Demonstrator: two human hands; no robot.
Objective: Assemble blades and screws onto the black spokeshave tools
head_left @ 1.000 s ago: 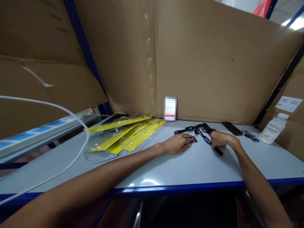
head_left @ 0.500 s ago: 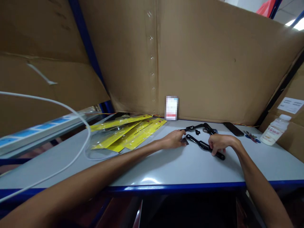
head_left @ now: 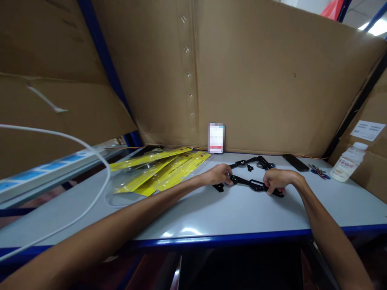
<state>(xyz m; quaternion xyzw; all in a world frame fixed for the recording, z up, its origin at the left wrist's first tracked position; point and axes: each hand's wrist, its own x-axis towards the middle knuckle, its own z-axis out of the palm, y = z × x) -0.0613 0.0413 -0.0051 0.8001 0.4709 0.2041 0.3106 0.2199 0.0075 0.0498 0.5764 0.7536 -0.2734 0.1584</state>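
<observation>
A long black tool (head_left: 256, 185) with a slotted, widened middle lies low over the table. My right hand (head_left: 276, 180) is closed around its right end. At the opposite end my left hand (head_left: 220, 174) is closed, its fingertips pinching the tip, partly hidden. Just below the left fingers is a small black piece (head_left: 219, 187). Behind the tool, a similar black slotted tool (head_left: 241, 163) reaches toward my left hand, and another black part (head_left: 263, 162) slants down behind my right hand. A small black clip-like piece (head_left: 250, 168) lies between them.
Yellow cards in clear plastic packaging (head_left: 169, 169) lie left. A phone (head_left: 216, 138) leans on the cardboard wall (head_left: 256, 80); a dark phone (head_left: 295, 162), keys (head_left: 319, 172) and a white bottle (head_left: 347, 163) stand right. A white cable (head_left: 104, 165) loops beside a power strip (head_left: 39, 169).
My left hand has moved onto the left end of the black tool, and that tool has turned more level. The small dark piece by my left fingers now shows below the hand.
</observation>
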